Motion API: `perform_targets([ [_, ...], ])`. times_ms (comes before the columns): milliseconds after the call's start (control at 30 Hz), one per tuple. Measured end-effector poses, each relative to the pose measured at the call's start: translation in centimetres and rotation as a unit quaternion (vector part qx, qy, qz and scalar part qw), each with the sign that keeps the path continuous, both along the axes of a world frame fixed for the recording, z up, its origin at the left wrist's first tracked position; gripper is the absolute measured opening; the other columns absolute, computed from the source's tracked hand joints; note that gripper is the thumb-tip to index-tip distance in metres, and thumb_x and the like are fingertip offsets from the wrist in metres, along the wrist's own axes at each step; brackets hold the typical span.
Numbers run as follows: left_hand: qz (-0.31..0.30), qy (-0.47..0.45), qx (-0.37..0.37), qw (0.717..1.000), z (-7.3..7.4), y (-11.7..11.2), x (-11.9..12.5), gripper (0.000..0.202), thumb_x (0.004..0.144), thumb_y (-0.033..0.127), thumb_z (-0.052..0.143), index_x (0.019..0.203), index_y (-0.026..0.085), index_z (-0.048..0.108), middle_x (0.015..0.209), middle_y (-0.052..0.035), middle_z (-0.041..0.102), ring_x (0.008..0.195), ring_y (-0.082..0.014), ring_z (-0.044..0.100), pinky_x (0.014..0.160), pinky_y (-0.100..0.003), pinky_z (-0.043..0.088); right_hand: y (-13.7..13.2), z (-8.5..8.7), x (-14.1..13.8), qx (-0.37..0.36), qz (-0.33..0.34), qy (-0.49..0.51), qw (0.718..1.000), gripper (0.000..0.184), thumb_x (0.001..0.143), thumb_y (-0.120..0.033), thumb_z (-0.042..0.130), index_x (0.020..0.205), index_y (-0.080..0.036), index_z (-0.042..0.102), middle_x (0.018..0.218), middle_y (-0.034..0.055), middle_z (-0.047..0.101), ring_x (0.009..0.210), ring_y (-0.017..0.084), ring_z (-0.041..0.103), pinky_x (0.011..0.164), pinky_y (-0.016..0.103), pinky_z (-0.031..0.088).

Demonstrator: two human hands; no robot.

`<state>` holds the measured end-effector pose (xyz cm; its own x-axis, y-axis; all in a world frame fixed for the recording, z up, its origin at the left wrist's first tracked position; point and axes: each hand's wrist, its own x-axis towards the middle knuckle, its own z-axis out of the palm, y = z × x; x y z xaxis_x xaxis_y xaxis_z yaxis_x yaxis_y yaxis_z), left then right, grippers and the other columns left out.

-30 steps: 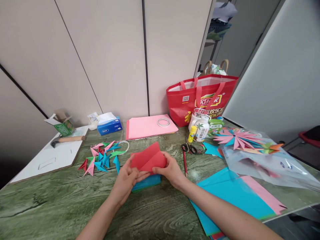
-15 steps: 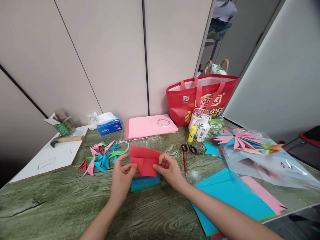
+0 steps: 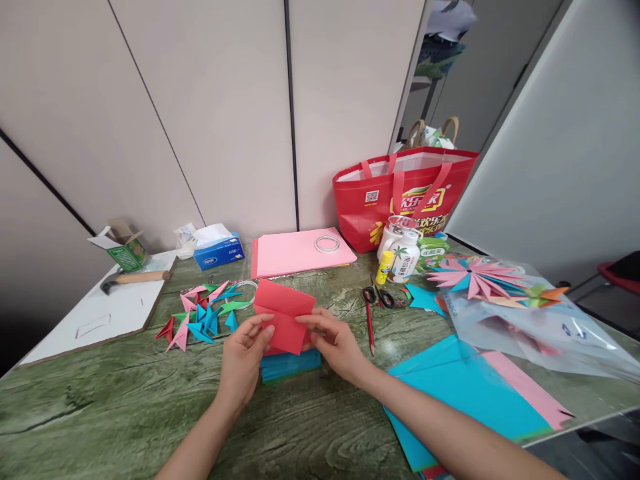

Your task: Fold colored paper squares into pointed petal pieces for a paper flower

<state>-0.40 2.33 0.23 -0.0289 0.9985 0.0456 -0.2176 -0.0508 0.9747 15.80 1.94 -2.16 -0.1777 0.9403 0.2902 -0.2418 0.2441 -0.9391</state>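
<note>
A creased piece of red paper is held up in front of me, tilted, between my two hands. My left hand pinches its lower left edge between thumb and fingers. On the other side, my right hand grips the right edge, fingers behind and above, thumb toward me. Beneath the red paper lies a stack of blue paper, partly covered by it and by my hands. Left of my left hand, several folded paper points in pink, blue, green and red lie in a loose pile.
Right of my hands lie a red pencil, scissors, a glue stick and large blue sheets. Pink sheets with a tape roll, a tissue box and a red bag stand behind. A hammer lies left.
The red paper has turned and tilted in my hands, its right side dropping and its upper part showing more. My right hand's fingers have shifted left along its edge.
</note>
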Motion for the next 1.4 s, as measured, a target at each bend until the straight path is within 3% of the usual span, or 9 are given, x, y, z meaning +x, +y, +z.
perform_targets([
  [133, -0.034, -0.027, -0.032, 0.999, 0.4, -0.1, 0.0, 0.034, 0.062, 0.023, 0.07, 0.094, 0.016, 0.064, 0.087, -0.0071, 0.068, 0.072, -0.017, 0.061, 0.059, -0.023, 0.047, 0.0, -0.2, 0.3, 0.066, 0.007, -0.083, 0.994, 0.028, 0.072, -0.018, 0.059, 0.098, -0.028, 0.065, 0.109, 0.0052, 0.047, 0.099, 0.02, 0.051, 0.07, 0.028, 0.051],
  [267, -0.069, -0.026, -0.033, 0.997, 0.7, -0.3, 0.2, 0.034, 0.064, 0.023, 0.069, 0.096, 0.016, 0.065, 0.093, -0.0092, 0.068, 0.079, -0.0196, 0.062, 0.062, -0.025, 0.049, 0.1, 0.0, 0.8, 0.094, -0.013, -0.142, 0.985, 0.025, 0.067, -0.02, 0.067, 0.091, -0.026, 0.068, 0.108, 0.0057, 0.051, 0.098, 0.021, 0.052, 0.073, 0.029, 0.049],
  [400, -0.058, 0.048, 0.0, 0.997, 0.2, -0.3, 0.0, 0.029, 0.066, 0.021, 0.067, 0.094, 0.018, 0.067, 0.092, -0.0066, 0.069, 0.081, -0.0166, 0.061, 0.067, -0.021, 0.048, 0.3, 0.2, 1.0, 0.053, -0.035, -0.131, 0.989, 0.021, 0.059, -0.03, 0.074, 0.078, -0.021, 0.069, 0.092, 0.0045, 0.056, 0.081, 0.018, 0.056, 0.066, 0.028, 0.048],
  [567, -0.069, 0.113, 0.023, 0.991, -0.5, -0.6, 0.2, 0.028, 0.067, 0.021, 0.066, 0.095, 0.019, 0.067, 0.085, -0.003, 0.07, 0.076, -0.0144, 0.062, 0.069, -0.021, 0.048, 0.3, 0.3, 0.5, -0.001, -0.103, -0.066, 0.992, 0.028, 0.054, -0.031, 0.076, 0.068, -0.018, 0.055, 0.067, -0.0021, 0.052, 0.062, 0.012, 0.049, 0.054, 0.021, 0.041],
  [733, -0.065, 0.117, 0.021, 0.991, -0.6, -1.1, 0.6, 0.029, 0.07, 0.025, 0.063, 0.098, 0.018, 0.066, 0.089, -0.0053, 0.07, 0.078, -0.0169, 0.063, 0.066, -0.023, 0.05, 0.2, 0.3, 0.1, -0.016, -0.128, -0.026, 0.991, 0.032, 0.053, -0.027, 0.076, 0.068, -0.018, 0.049, 0.067, -0.0026, 0.05, 0.062, 0.011, 0.045, 0.054, 0.021, 0.037],
  [900, -0.064, 0.078, -0.013, 0.995, -0.1, -1.4, 1.2, 0.039, 0.058, 0.019, 0.073, 0.096, 0.018, 0.067, 0.101, -0.0062, 0.069, 0.092, -0.0206, 0.062, 0.078, -0.026, 0.05, 0.2, 0.5, 0.1, -0.032, -0.135, -0.032, 0.99, 0.033, 0.052, -0.026, 0.076, 0.066, -0.018, 0.048, 0.064, -0.0039, 0.047, 0.059, 0.011, 0.042, 0.052, 0.02, 0.034],
  [1033, -0.055, 0.057, -0.024, 0.997, 0.1, -1.6, 1.4, 0.038, 0.056, 0.017, 0.073, 0.093, 0.017, 0.067, 0.096, -0.0057, 0.07, 0.088, -0.0197, 0.064, 0.076, -0.025, 0.051, 0.1, 0.7, 0.1, -0.033, -0.139, -0.043, 0.989, 0.033, 0.052, -0.027, 0.076, 0.065, -0.018, 0.048, 0.063, -0.0042, 0.047, 0.057, 0.01, 0.042, 0.05, 0.02, 0.033],
  [1400, -0.052, 0.062, -0.006, 0.997, 0.0, -1.8, 1.8, 0.032, 0.059, 0.019, 0.072, 0.091, 0.016, 0.068, 0.092, -0.0055, 0.072, 0.086, -0.0202, 0.065, 0.076, -0.025, 0.052, 0.0, 0.6, 0.2, -0.041, -0.124, -0.058, 0.99, 0.019, 0.054, -0.028, 0.076, 0.062, -0.016, 0.063, 0.06, -0.0006, 0.061, 0.053, 0.011, 0.051, 0.051, 0.022, 0.04],
])
